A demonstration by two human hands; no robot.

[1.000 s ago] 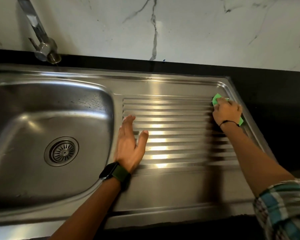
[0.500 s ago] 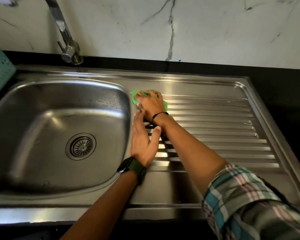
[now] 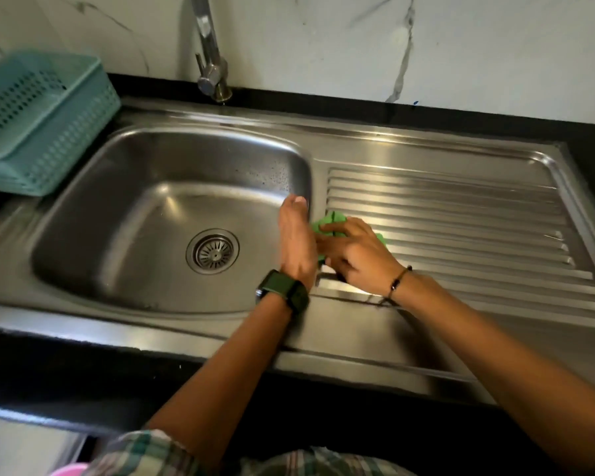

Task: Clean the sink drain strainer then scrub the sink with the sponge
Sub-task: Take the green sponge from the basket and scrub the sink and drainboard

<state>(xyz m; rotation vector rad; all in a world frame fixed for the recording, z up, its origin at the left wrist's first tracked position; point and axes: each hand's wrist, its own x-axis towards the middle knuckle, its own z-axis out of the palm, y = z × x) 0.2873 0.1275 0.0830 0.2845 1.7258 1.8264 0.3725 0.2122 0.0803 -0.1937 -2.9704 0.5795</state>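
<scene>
A stainless steel sink (image 3: 145, 187) has a round drain strainer (image 3: 213, 251) seated in the bottom of its basin. To its right lies the ribbed drainboard (image 3: 461, 228). My right hand (image 3: 354, 252) presses a green sponge (image 3: 330, 222) onto the drainboard's left end, close to the basin rim. My left hand (image 3: 296, 238) stands on edge on the rim between basin and drainboard, fingers straight and together, touching the sponge's left side. It holds nothing. Most of the sponge is hidden under my right hand.
A steel tap (image 3: 212, 63) stands behind the basin against the marble wall. A teal plastic basket (image 3: 38, 121) sits on the black counter at the left. The black counter edge (image 3: 83, 369) runs along the front. A pink object (image 3: 67, 470) shows at the bottom left.
My right hand has wiped the sponge from the drainboard's far right end to its left end, then nearer along the rim. My left hand has turned from flat onto its edge beside the sponge.
</scene>
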